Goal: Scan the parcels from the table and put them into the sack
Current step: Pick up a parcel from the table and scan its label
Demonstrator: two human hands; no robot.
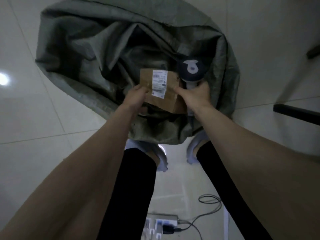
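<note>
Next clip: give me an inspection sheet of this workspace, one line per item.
Surface: pale tiled floor; the table itself is not identifiable.
Job's things: grey-green sack open on the floor; cardboard parcel, label up, held over the sack's mouth; handheld scanner beside it.
Clutter: nothing seen.
Hands: left hand holds the parcel's left edge; right hand holds the parcel's right edge, with the scanner's handle in the same grip.
Cables: power strip on the floor behind the feet, with a plugged cable looping away.
Surroundings: dark furniture parts at right; bright reflection on the tiles at left.
</note>
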